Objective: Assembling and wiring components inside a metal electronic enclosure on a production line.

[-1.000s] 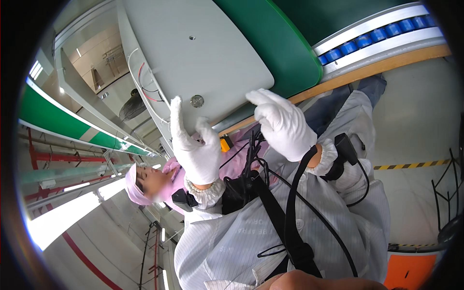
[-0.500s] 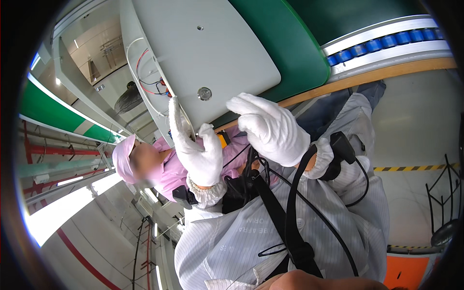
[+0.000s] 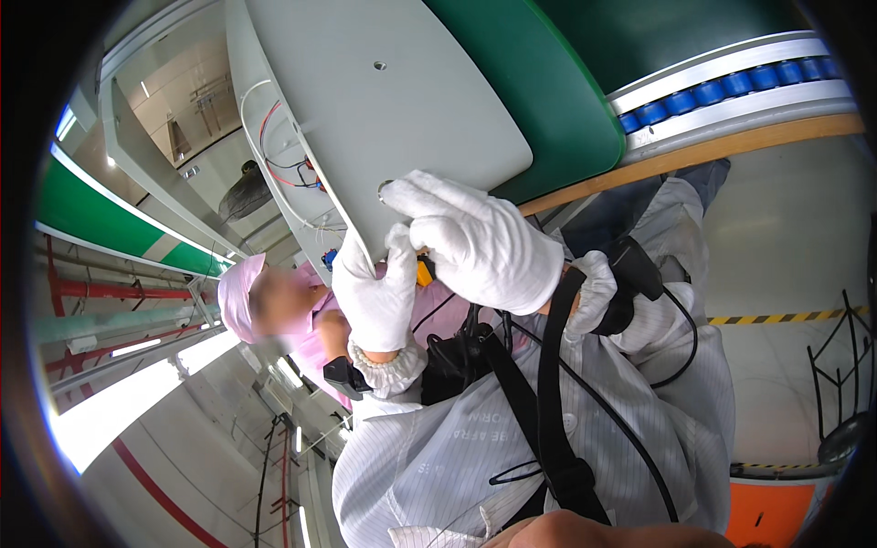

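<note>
Two white-gloved hands meet at the near corner of a grey panel [image 3: 393,119], a flat sheet with rounded corners whose long axis runs away from the person toward the upper left of the view. The left hand [image 3: 376,297] grips the panel's near edge from below, fingers curled up against it, thumb side pressed to the rim. The right hand [image 3: 480,242] lies over the same corner from the right, its fingers closed and its fingertip set on a small round fastener [image 3: 385,187] just inside the edge; whether it pinches anything cannot be told. Both hands touch the panel, the right one nearer the fastener. A second small hole or screw [image 3: 379,66] sits farther up the panel's middle. Along the panel's left edge an open housing shows loose red, white and blue wires [image 3: 283,151]. Behind lies a green conveyor belt [image 3: 539,82] bordered by a row of blue rollers [image 3: 731,87]. A co-worker in a pink cap [image 3: 239,292] stands just beyond the left hand.
</note>
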A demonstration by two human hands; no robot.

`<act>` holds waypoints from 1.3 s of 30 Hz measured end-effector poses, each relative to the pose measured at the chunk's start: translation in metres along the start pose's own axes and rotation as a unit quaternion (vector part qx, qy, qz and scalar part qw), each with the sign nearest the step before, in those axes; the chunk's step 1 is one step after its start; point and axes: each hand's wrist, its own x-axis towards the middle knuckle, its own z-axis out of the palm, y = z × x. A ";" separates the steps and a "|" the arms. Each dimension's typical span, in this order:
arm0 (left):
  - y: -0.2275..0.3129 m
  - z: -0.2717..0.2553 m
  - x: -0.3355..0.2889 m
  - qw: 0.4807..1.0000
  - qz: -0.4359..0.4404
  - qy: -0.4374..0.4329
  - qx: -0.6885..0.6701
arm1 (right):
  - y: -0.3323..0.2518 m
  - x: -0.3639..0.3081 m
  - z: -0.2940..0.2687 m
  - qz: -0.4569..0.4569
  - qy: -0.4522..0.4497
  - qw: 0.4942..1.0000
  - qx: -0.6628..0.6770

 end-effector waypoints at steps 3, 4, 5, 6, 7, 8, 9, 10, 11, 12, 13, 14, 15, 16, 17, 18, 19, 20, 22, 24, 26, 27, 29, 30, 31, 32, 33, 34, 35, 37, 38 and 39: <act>-0.018 -0.012 -0.003 0.976 0.149 0.044 0.152 | -0.004 0.000 0.003 -0.005 -0.024 0.999 0.024; -0.019 -0.011 0.001 0.976 0.150 0.042 0.151 | -0.003 0.001 0.000 0.001 -0.025 0.999 0.026; -0.020 -0.011 0.005 0.954 0.211 0.066 0.202 | -0.003 0.002 -0.001 0.002 -0.025 0.999 0.023; -0.021 -0.010 0.009 0.925 0.270 0.090 0.252 | -0.003 0.004 -0.002 0.007 -0.029 1.000 -0.008; -0.021 -0.011 0.012 0.924 0.271 0.089 0.253 | -0.004 0.004 -0.004 0.013 -0.032 0.999 -0.037; -0.022 -0.012 0.015 0.934 0.266 0.065 0.230 | -0.005 0.004 -0.005 0.013 -0.031 0.999 -0.038; -0.022 -0.012 0.016 0.942 0.262 0.040 0.206 | -0.006 0.004 -0.007 0.024 -0.042 0.998 -0.028; -0.017 -0.012 0.015 0.941 0.265 0.039 0.207 | -0.006 0.005 -0.009 0.034 -0.051 0.998 -0.019; -0.011 -0.013 0.012 0.983 0.161 -0.029 0.081 | -0.006 0.004 -0.010 0.033 -0.048 0.998 -0.020; -0.007 -0.014 0.010 0.993 0.051 -0.096 -0.047 | -0.006 0.001 -0.008 0.019 -0.029 0.999 -0.006; -0.008 -0.014 0.011 0.993 0.055 -0.097 -0.048 | -0.005 0.000 -0.006 0.004 -0.010 1.000 0.007; -0.013 -0.014 0.013 0.992 0.072 -0.102 -0.037 | -0.007 -0.001 -0.004 0.013 0.001 1.000 -0.002; -0.015 -0.014 0.015 0.990 0.088 -0.106 -0.026 | -0.005 0.002 -0.006 0.011 0.003 1.000 -0.003; -0.015 -0.012 0.011 0.991 0.076 -0.105 -0.037 | -0.006 0.001 -0.010 0.018 -0.030 0.999 -0.011; -0.016 -0.010 0.008 0.991 0.074 -0.103 -0.036 | -0.006 0.000 -0.013 0.024 -0.062 0.998 -0.018; -0.017 -0.009 0.005 0.991 0.097 -0.090 -0.018 | -0.004 -0.004 -0.012 0.011 -0.044 0.999 -0.016; -0.018 -0.009 0.007 0.989 0.123 -0.079 -0.001 | -0.004 -0.003 -0.012 0.011 -0.044 0.999 -0.016; -0.019 -0.008 0.008 0.989 0.123 -0.079 -0.001 | -0.005 -0.003 -0.012 0.012 -0.035 0.999 -0.008; -0.020 -0.009 0.009 0.990 0.101 -0.094 -0.031 | -0.006 -0.003 -0.011 0.012 -0.025 1.000 0.000; -0.017 -0.008 0.010 0.990 0.105 -0.087 -0.023 | -0.006 -0.001 -0.011 0.011 -0.018 0.999 -0.024; -0.015 -0.009 0.010 0.991 0.104 -0.079 -0.014 | -0.006 0.003 -0.013 0.017 -0.047 0.998 -0.036; -0.014 -0.009 0.012 0.990 0.112 -0.081 -0.018 | -0.006 0.004 -0.014 0.022 -0.074 0.996 -0.050; -0.015 -0.008 0.014 0.989 0.118 -0.082 -0.021 | -0.005 0.005 -0.011 0.014 -0.068 0.996 -0.049; -0.019 -0.008 0.013 0.989 0.127 -0.069 -0.011 | -0.005 0.005 -0.010 0.006 -0.061 0.997 -0.050; -0.021 -0.009 0.013 0.989 0.137 -0.057 -0.001 | -0.004 0.004 -0.009 0.007 -0.060 0.997 -0.048; -0.022 -0.010 0.012 0.989 0.137 -0.057 0.001 | -0.004 0.004 -0.008 0.005 -0.051 0.998 -0.041; -0.022 -0.012 0.011 0.989 0.133 -0.058 0.005 | -0.004 0.004 -0.007 0.004 -0.042 0.999 -0.034; -0.023 -0.011 0.012 0.990 0.130 -0.060 0.006 | -0.003 0.004 -0.008 0.004 -0.042 0.998 -0.035; -0.023 -0.009 0.013 0.990 0.131 -0.060 0.005 | -0.003 0.004 -0.008 -0.002 -0.044 0.998 -0.041; -0.020 -0.007 0.012 0.991 0.114 -0.066 -0.023 | -0.003 0.004 -0.010 -0.008 -0.048 0.998 -0.045; -0.017 -0.007 0.010 0.991 0.111 -0.065 -0.022 | -0.004 0.004 -0.011 0.001 -0.075 0.996 -0.054; -0.012 -0.007 0.009 0.992 0.112 -0.062 -0.014 | -0.004 0.003 -0.012 0.010 -0.102 0.993 -0.064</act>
